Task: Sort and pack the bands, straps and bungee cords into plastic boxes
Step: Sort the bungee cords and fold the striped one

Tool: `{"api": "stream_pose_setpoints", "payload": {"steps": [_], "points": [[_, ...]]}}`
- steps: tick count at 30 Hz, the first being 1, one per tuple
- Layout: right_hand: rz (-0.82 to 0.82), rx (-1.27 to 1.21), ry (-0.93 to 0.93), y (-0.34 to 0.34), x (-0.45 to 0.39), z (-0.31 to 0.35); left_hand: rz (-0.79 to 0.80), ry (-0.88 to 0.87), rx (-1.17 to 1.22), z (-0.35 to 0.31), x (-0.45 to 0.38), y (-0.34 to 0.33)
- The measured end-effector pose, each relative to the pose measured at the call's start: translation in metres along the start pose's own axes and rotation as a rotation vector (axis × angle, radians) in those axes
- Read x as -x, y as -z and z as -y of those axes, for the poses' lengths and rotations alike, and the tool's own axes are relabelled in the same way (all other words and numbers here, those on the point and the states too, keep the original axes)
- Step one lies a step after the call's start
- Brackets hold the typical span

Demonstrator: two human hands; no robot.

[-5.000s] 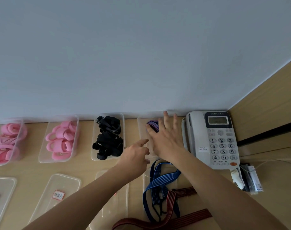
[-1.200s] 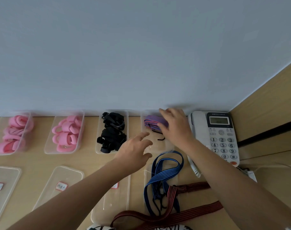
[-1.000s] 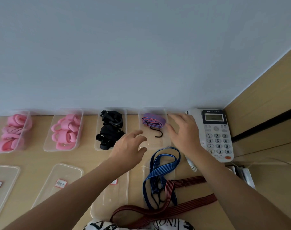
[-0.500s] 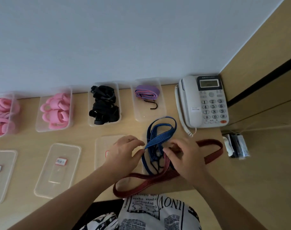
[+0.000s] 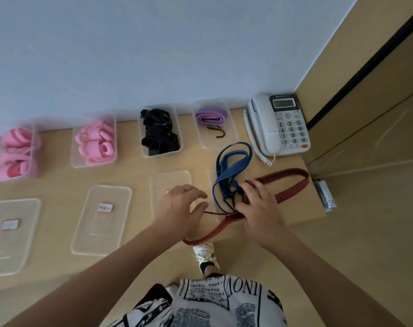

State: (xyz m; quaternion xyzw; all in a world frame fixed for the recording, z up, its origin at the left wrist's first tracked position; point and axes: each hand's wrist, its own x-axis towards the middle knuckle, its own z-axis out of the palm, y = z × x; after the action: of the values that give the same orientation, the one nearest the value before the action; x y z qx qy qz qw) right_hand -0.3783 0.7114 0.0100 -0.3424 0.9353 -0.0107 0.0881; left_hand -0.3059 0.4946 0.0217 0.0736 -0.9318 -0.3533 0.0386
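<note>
Near right on the worktop (image 5: 139, 178), limp blue cord (image 5: 233, 161) tangles with red strap (image 5: 292, 182); right hand (image 5: 259, 206) fingers curl into the knot, left hand (image 5: 180, 208) hovers loosely spread, empty; best lifted at a loop

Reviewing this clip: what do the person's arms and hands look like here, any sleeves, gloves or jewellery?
Both forearms are bare to the frame edge, no sleeves showing. The left hand and right hand wear no gloves, and no rings, watch or bracelets are visible.

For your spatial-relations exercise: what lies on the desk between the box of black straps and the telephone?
In the head view, a clear box holding one folded purple bungee cord sits between the black straps and the telephone.
</note>
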Motion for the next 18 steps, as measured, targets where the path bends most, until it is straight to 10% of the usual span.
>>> {"api": "stream_pose_setpoints", "payload": {"steps": [18], "points": [[-0.658,-0.250,-0.258,0.136,0.033,0.031,0.084,-0.192,0.139,-0.068,0.019,0.067]]}}
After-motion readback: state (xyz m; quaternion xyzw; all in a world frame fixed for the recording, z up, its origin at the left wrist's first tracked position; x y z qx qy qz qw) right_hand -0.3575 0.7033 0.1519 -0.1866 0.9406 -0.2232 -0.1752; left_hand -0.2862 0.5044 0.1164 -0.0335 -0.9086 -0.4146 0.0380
